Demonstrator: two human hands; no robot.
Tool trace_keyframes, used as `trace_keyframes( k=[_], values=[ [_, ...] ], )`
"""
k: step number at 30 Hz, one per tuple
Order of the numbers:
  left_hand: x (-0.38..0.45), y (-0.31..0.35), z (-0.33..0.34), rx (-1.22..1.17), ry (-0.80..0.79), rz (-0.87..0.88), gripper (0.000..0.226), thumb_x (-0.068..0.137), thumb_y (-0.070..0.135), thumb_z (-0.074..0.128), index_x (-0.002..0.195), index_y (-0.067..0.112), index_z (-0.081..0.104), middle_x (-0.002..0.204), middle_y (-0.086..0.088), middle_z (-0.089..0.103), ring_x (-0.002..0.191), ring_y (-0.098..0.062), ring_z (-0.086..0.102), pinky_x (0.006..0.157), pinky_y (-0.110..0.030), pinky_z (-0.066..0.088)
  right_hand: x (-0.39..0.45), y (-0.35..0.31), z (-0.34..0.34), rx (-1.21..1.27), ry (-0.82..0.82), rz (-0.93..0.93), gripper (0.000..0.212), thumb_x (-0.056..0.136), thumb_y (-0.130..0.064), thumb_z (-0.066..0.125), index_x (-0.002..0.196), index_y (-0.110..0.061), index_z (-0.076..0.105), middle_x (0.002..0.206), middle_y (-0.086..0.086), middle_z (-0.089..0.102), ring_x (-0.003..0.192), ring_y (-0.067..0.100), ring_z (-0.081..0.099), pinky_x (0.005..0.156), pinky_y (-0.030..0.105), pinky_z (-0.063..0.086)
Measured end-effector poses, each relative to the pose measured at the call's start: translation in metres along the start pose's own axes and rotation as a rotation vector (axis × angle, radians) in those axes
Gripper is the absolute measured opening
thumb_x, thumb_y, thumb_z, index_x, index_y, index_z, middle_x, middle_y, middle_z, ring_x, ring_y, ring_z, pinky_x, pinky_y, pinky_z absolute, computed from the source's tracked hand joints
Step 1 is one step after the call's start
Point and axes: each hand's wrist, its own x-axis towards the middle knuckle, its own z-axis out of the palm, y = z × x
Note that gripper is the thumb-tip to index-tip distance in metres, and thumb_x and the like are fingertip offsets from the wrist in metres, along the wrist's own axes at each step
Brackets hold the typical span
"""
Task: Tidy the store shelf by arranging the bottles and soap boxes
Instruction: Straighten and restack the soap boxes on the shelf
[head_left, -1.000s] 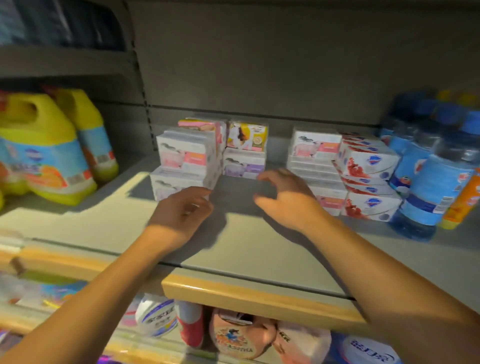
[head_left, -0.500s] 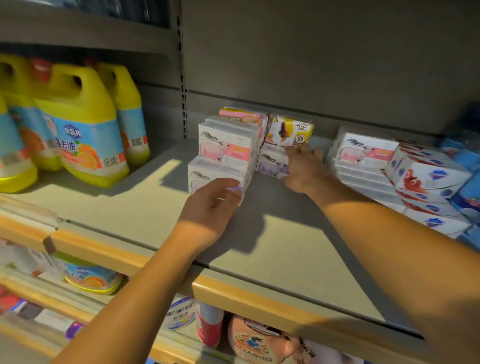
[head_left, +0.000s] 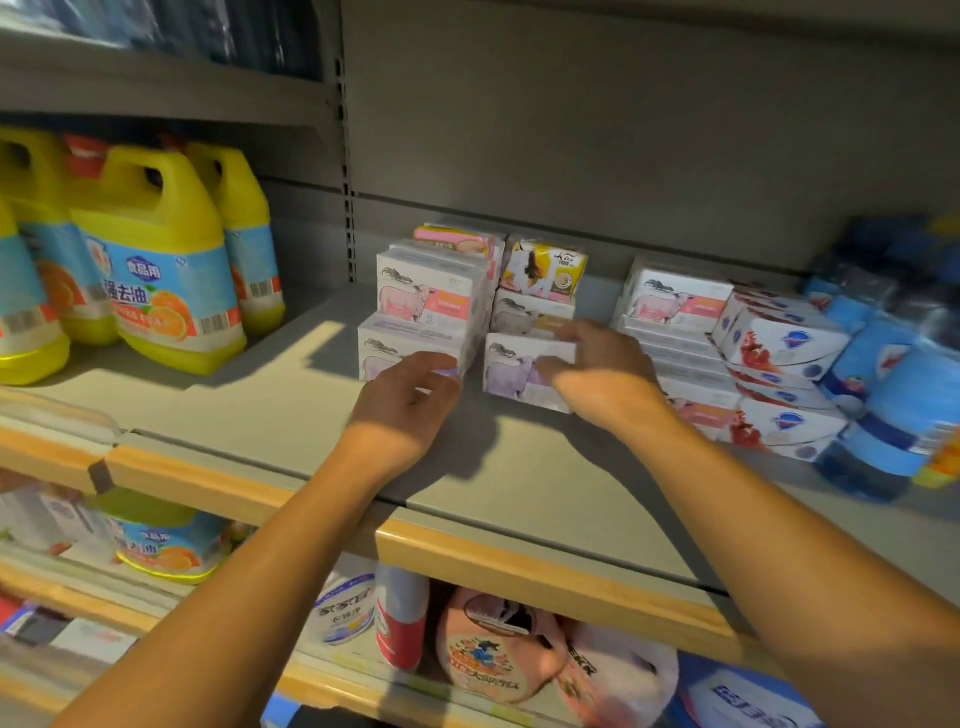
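Now right hand (head_left: 597, 376) grips purple soap box (head_left: 511, 371) (lengthwise left-right, front outward).

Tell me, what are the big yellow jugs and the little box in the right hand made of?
The yellow jugs look like glossy plastic: moulded handles, shiny highlights, paper-like labels. The purple soap box held by the right hand looks like thin printed cardboard with sharp folded edges; it may have a clear film wrap, but I can't be sure.
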Motion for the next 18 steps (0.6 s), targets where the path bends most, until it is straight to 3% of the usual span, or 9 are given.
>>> trace_keyframes(
  k=[4, 8, 11, 14, 18],
  values=[
    [-0.007, 0.019, 0.006, -0.103, 0.013, 0.002, 0.017, 0.095, 0.031, 0.06, 0.11, 0.025, 0.063, 0.101, -0.001, 0.071, 0.089, -0.02, 0.069, 0.085, -0.039, 0.056, -0.046, 0.02, -0.026, 0.498, -0.049, 0.04, 0.018, 0.086, -0.038, 0.07, 0.103, -0.037, 0.062, 0.098, -0.012, 0.067, 0.084, 0.009, 0.067, 0.06, 0.022, 0.05],
    [-0.025, 0.045, 0.028, -0.395, -0.276, -0.037, 0.025, 0.095, 0.025, 0.061, 0.12, 0.021, 0.058, 0.105, -0.007, 0.073, 0.077, -0.023, 0.072, 0.067, -0.033, 0.059, -0.075, 0.045, -0.038, 0.926, -0.211, 0.183, 0.025, 0.091, -0.026, 0.068, 0.115, -0.023, 0.063, 0.096, -0.002, 0.076, 0.084, 0.011, 0.073, 0.062, 0.024, 0.055],
    [-0.03, 0.058, 0.05, -0.586, -0.418, -0.104, 0.034, 0.093, 0.009, 0.063, 0.124, 0.019, 0.056, 0.101, -0.017, 0.073, 0.062, -0.03, 0.064, 0.058, -0.035, 0.056, -0.088, 0.068, -0.039, 1.059, -0.239, 0.249, 0.022, 0.092, -0.018, 0.065, 0.115, -0.018, 0.064, 0.098, 0.002, 0.076, 0.088, 0.015, 0.073, 0.063, 0.026, 0.056],
    [-0.03, 0.067, 0.071, -0.618, -0.415, -0.216, 0.036, 0.092, 0.006, 0.062, 0.126, 0.016, 0.058, 0.089, -0.023, 0.071, 0.058, -0.028, 0.061, 0.055, -0.033, 0.056, -0.098, 0.09, -0.036, 1.158, -0.191, 0.222, 0.023, 0.091, -0.009, 0.064, 0.111, -0.02, 0.065, 0.108, 0.007, 0.074, 0.094, 0.018, 0.072, 0.07, 0.031, 0.058],
    [-0.026, 0.072, 0.084, -0.652, -0.293, -0.34, 0.023, 0.093, 0.012, 0.062, 0.116, 0.01, 0.062, 0.083, -0.019, 0.065, 0.051, -0.024, 0.059, 0.05, -0.029, 0.055, -0.108, 0.106, -0.03, 1.096, -0.166, 0.057, 0.061, 0.069, -0.013, 0.078, 0.12, -0.04, 0.056, 0.116, -0.02, 0.066, 0.103, 0.017, 0.069, 0.077, 0.036, 0.058]
  ],
)
